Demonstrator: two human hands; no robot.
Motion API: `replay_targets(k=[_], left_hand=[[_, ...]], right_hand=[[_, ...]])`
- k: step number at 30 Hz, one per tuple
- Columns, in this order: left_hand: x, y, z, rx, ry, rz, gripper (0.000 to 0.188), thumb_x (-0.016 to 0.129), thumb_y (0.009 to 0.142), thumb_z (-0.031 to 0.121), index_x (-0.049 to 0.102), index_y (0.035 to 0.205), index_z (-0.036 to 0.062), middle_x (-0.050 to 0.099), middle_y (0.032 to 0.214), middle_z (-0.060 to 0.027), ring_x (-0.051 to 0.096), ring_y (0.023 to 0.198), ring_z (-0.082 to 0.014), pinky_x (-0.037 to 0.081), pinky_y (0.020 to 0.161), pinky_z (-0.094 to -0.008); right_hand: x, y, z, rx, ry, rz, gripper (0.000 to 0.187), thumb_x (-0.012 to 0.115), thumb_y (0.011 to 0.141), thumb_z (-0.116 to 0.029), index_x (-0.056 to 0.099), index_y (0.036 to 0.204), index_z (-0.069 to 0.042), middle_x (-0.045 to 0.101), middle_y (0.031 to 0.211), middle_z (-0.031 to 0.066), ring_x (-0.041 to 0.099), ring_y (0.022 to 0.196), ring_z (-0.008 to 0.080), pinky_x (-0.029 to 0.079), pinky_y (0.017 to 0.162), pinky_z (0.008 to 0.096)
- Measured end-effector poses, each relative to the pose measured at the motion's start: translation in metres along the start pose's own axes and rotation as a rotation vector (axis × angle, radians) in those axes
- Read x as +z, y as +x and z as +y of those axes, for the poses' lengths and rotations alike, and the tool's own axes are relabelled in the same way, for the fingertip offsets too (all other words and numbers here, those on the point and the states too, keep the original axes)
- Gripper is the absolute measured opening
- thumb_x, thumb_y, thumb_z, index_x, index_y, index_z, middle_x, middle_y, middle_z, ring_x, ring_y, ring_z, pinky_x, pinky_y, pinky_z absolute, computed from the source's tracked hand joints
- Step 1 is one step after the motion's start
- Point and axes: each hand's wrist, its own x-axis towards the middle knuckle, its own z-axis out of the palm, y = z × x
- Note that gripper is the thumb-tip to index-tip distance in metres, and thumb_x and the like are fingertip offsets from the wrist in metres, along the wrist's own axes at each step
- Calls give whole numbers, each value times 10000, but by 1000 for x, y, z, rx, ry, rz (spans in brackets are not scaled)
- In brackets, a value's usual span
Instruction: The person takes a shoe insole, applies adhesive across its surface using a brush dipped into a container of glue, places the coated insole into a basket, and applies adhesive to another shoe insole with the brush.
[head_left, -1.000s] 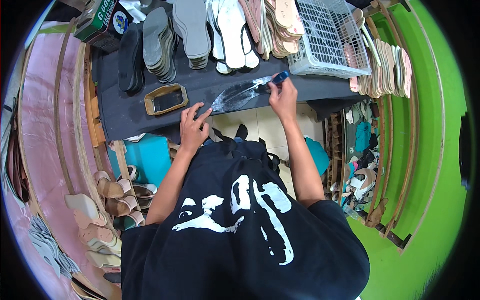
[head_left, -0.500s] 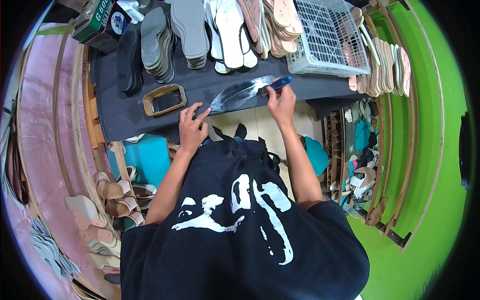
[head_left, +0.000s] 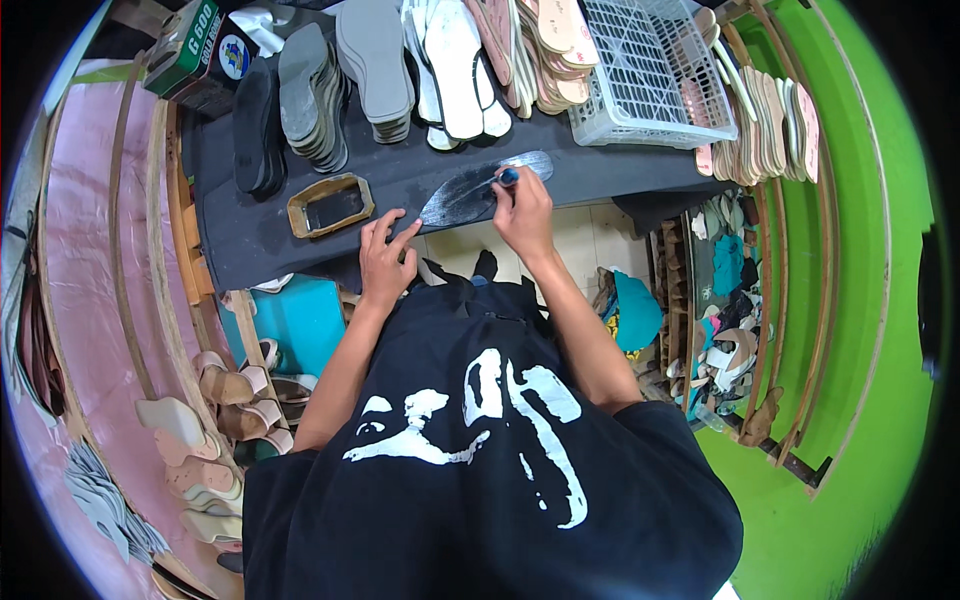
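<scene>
A black shoe sole piece [head_left: 452,202] lies flat near the table's front edge, its surface wet and shiny in streaks. My right hand [head_left: 524,220] is closed round a blue-handled brush [head_left: 509,177], held steeply over the middle of the sole piece; the bristles are mostly hidden by the fingers. At the sole piece's left end, my left hand [head_left: 385,258] has its fingers spread, with a fingertip at the edge of the piece. Left of that hand sits a small brown, open-topped container [head_left: 349,222] with a dark inside.
Stacks of grey insoles [head_left: 375,65], white insoles [head_left: 455,85] and tan insoles [head_left: 560,50] line the back of the table. A white plastic basket [head_left: 640,130] stands at back right, a green tin [head_left: 195,55] at back left. Shoe racks flank both sides.
My right hand has moved left along the sole piece, and the brush has swung from lying slanted rightward to nearly upright. My left hand has stayed in place.
</scene>
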Motion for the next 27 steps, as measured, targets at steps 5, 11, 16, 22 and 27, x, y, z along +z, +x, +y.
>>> replay_targets(k=[5,11,16,22,27], left_hand=[[-2,0,1,-6,0,2,550,723,768,-41,813,1271,159,651,1419,-89,592,1177,-352,543,978,-430],[-1,1,0,22,-3,-5,547,721,767,-44,814,1268,156,652,1423,-89,593,1173,-351,543,986,-432],[-1,1,1,-1,-17,1,533,721,770,-31,819,1259,156,654,1414,-88,594,1173,-349,543,984,-430],[0,0,-2,5,-13,11,539,723,768,-29,818,1262,165,652,1415,-85,593,1168,-345,543,981,-428],[-2,0,0,4,-15,6,553,727,765,-33,814,1271,170,650,1421,-82,593,1166,-345,543,984,-429]], right_hand=[[-38,16,50,252,53,168,153,693,939,44,657,1087,27,677,987,216,678,882,436,551,808,481],[-42,10,57,102,-185,154,215,695,900,64,655,1107,20,673,996,212,652,921,442,531,825,493],[12,-4,-14,-88,-111,-16,290,708,854,69,646,1132,15,671,1003,194,655,951,418,529,834,497],[39,-7,-17,290,325,-87,213,771,950,-53,692,1136,15,779,955,152,759,769,236,603,713,383],[-18,29,43,335,73,243,187,760,990,-36,688,1154,19,769,928,129,738,757,174,583,693,323]])
